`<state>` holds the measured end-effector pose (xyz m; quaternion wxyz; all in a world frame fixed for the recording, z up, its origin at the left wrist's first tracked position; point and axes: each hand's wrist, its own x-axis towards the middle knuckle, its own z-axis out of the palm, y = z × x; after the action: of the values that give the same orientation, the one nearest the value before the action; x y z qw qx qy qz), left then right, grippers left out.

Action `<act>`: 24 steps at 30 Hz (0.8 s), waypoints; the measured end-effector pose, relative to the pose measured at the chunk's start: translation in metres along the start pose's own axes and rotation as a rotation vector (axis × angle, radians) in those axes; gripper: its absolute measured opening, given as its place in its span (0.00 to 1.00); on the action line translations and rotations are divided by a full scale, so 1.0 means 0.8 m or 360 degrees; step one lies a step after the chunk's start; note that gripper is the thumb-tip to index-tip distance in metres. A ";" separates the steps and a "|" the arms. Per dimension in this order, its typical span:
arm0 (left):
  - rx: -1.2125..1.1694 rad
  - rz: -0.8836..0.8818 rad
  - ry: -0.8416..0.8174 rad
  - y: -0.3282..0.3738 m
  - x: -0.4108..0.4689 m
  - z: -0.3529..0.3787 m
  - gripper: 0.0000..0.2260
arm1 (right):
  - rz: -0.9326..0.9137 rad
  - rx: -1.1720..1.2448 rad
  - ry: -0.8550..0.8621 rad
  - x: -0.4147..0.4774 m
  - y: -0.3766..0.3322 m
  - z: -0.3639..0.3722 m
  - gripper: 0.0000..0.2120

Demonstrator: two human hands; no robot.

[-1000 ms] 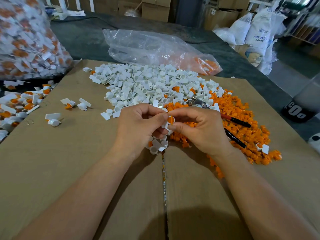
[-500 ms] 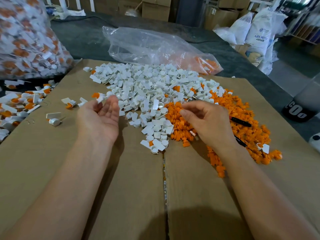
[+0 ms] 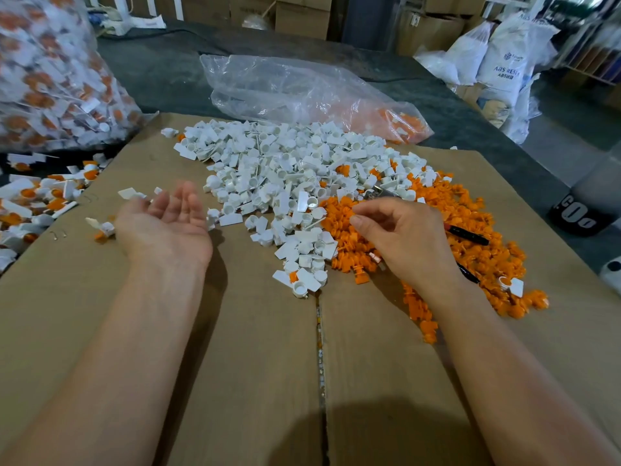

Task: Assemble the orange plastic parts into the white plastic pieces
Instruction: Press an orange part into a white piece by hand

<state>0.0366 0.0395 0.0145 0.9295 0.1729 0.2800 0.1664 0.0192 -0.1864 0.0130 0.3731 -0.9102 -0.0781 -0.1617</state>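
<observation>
Orange parts (image 3: pixel 339 227) directly under R hand (image 3: pixel 410 240)

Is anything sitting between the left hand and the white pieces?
Nothing visible. The left hand is open, palm up, just left of the white pieces, with only bare cardboard between them. The black-handled tool lies on the far side, among the orange parts.

clear plastic bag (image 3: pixel 285 92) lies beyond the cardboard (image 3: pixel 235 348).
</observation>
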 end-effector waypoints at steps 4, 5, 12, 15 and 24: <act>0.1209 0.0177 -0.0343 -0.018 -0.015 0.004 0.04 | 0.0001 -0.0032 0.0001 0.001 0.001 -0.001 0.08; 0.1531 0.0347 -0.0473 -0.024 -0.019 0.002 0.04 | 0.0003 -0.0045 0.0011 0.001 0.001 -0.001 0.08; 0.2783 0.1056 -0.0865 -0.052 -0.023 -0.014 0.09 | 0.0061 -0.0144 0.0115 0.005 0.007 -0.011 0.08; 0.2815 0.1052 -0.0854 -0.052 -0.020 -0.015 0.08 | 0.0075 -0.0183 0.0125 0.006 0.009 -0.015 0.07; 0.2484 0.1021 -0.0786 -0.047 -0.024 -0.011 0.11 | -0.0004 -0.0269 -0.0143 0.005 0.010 -0.012 0.09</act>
<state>0.0244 0.0007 0.0011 0.4883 0.8605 0.0425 0.1385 0.0225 -0.1985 0.0157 0.2909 -0.9447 -0.0819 -0.1271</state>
